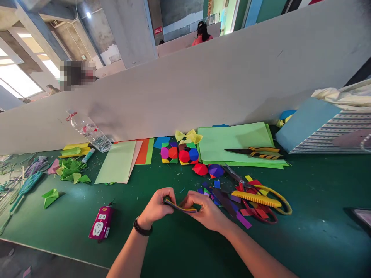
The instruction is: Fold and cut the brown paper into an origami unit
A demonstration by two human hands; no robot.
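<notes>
Between my two hands is a thin folded piece of coloured paper (187, 209), seen edge-on with yellow and dark blue along its rim. My left hand (160, 206) pinches its left end, thumb against fingers. The right end is gripped by my right hand (204, 210). Just beyond them stand two multicoloured paper polyhedra (179, 153) side by side. A red paper piece (199, 169) and a blue-purple one (216, 170) lie right of these. Beside my right hand are coloured paper scraps (243, 220), yellow-handled scissors (286, 200) and a yellow-handled cutter (256, 199).
Green paper sheets (232, 141) carry black-and-yellow pliers (255, 151). A blue patterned bag (327, 127) stands right. On the left are a water bottle (91, 131), pale sheets (116, 164), folded green paper (72, 170) and a magenta box (101, 222). A partition (174, 92) borders the green table.
</notes>
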